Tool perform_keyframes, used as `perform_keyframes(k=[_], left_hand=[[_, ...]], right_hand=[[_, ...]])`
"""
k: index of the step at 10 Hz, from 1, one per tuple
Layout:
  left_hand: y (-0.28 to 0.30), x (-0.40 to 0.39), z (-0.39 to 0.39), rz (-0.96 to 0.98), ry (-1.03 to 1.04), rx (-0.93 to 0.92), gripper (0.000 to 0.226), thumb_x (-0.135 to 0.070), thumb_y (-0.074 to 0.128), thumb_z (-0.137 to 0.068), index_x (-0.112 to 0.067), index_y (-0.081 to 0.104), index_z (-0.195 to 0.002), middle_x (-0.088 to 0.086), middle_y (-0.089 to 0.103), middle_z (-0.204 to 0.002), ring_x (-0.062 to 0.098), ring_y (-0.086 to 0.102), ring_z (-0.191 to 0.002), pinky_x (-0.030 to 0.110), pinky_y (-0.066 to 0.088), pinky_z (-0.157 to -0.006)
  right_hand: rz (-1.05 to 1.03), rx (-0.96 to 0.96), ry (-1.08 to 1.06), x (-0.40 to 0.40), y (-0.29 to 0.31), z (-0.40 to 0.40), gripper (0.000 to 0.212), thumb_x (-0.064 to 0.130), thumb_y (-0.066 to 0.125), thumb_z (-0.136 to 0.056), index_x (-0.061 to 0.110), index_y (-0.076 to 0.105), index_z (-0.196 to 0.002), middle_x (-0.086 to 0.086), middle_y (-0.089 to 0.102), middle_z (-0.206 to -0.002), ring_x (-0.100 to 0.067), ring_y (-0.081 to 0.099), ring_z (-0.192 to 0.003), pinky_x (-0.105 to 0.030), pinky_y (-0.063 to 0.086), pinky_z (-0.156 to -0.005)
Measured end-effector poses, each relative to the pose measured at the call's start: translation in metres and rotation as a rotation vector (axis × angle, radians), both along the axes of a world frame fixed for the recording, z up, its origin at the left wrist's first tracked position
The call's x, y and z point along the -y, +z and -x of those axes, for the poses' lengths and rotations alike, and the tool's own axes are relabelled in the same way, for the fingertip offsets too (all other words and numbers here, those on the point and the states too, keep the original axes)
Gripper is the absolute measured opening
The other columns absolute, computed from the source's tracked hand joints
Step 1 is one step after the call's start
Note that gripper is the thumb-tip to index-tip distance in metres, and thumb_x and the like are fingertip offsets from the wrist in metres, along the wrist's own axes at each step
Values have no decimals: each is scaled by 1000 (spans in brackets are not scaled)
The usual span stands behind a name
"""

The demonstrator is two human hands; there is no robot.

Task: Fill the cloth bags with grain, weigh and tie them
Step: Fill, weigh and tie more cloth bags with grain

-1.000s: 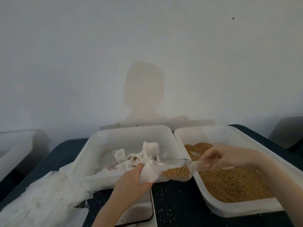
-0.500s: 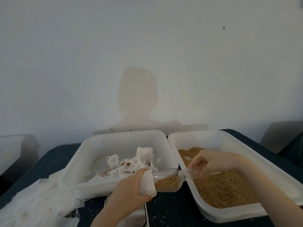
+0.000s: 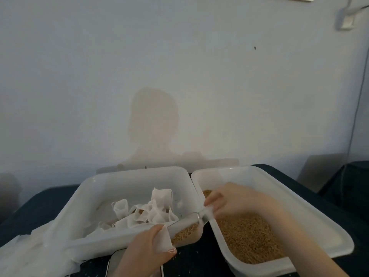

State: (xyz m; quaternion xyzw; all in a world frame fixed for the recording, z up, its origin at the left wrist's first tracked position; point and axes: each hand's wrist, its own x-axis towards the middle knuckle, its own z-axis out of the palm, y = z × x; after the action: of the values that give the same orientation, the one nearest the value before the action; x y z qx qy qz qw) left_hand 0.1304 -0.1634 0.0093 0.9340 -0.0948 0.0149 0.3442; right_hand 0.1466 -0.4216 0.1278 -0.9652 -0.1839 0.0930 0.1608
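Pinching the cloth bag point(image 3: 165, 239) open with the left hand point(image 3: 143, 250), while the right hand point(image 3: 229, 200) grips the clear scoop point(image 3: 186, 229) by its handle, tipped so its mouth feeds grain straight in. It's all held over the gap between the bag tray point(image 3: 83, 196) and grain tray point(image 3: 311, 220), probably so spills stay close.

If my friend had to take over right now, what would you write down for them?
Left hand holds a small cloth bag open. Right hand grips the handle of a clear scoop with grain in it, tipped toward the bag's mouth. More grain is in the right tray; other small bags lie in the left tray. What looks like the scale is below the left hand. Left to do: finish pouring, weigh, tie.
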Motion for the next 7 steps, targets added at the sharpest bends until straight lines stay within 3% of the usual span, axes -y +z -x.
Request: perform_keyframes(k=[1, 2, 3, 4, 5, 6, 7], left_hand=[[-4, 1, 11, 77, -15, 14, 41, -43, 71, -76, -43, 46, -108, -14, 59, -84, 4, 57, -77, 14, 47, -69], [0, 2, 8, 60, -3, 18, 35, -40, 68, -79, -43, 39, -99, -15, 56, -87, 3, 55, -80, 14, 44, -75], [-1, 1, 4, 15, -29, 76, 35, -36, 71, -79, -30, 47, -103, -22, 44, -98, -8, 42, -91, 0, 27, -77], [-2, -1, 9, 163, -8, 53, 37, -27, 78, -74, -29, 51, -99, -22, 52, -97, -9, 53, -84, -2, 37, -71], [-3, -2, 11, 207, 13, 31, 42, -29, 77, -74, -34, 47, -104, -19, 55, -93, -10, 54, -81, 1, 41, -69], [-4, -2, 12, 220, 29, 14, 42, -29, 77, -74, -43, 40, -88, -20, 53, -83, -22, 51, -81, 3, 43, -68], [-11, -4, 13, 222, 48, 18, 41, -31, 78, -73, -42, 40, -86, -17, 54, -83, -24, 48, -83, 1, 41, -69]], right_hand=[[172, 297, 21, -20, 9, 4, 36, 33, 65, -79, 36, 67, -115, 16, 68, -111, -3, 55, -109, -32, 25, -113], [338, 455, 70, -42, 18, 12, 33, 28, 61, -85, 34, 65, -117, 10, 67, -111, -12, 47, -121, -45, -8, -117], [495, 599, 107, -66, 31, 23, 31, 22, 60, -87, 32, 67, -116, 5, 67, -105, -18, 48, -120, -48, -22, -109], [586, 725, 125, -84, 40, 32, 28, 13, 58, -84, 27, 70, -105, 4, 68, -97, -19, 47, -118, -50, -28, -101], [646, 785, 152, -97, 43, 38, 33, 6, 53, -80, 25, 71, -99, 5, 66, -89, -20, 47, -115, -51, -32, -96], [689, 826, 187, -104, 45, 42, 35, 5, 49, -77, 25, 72, -95, 5, 63, -83, -22, 49, -111, -52, -39, -91], [719, 845, 222, -110, 47, 45, 36, 5, 47, -76, 27, 72, -92, 6, 64, -83, -22, 50, -110, -52, -42, -89]])
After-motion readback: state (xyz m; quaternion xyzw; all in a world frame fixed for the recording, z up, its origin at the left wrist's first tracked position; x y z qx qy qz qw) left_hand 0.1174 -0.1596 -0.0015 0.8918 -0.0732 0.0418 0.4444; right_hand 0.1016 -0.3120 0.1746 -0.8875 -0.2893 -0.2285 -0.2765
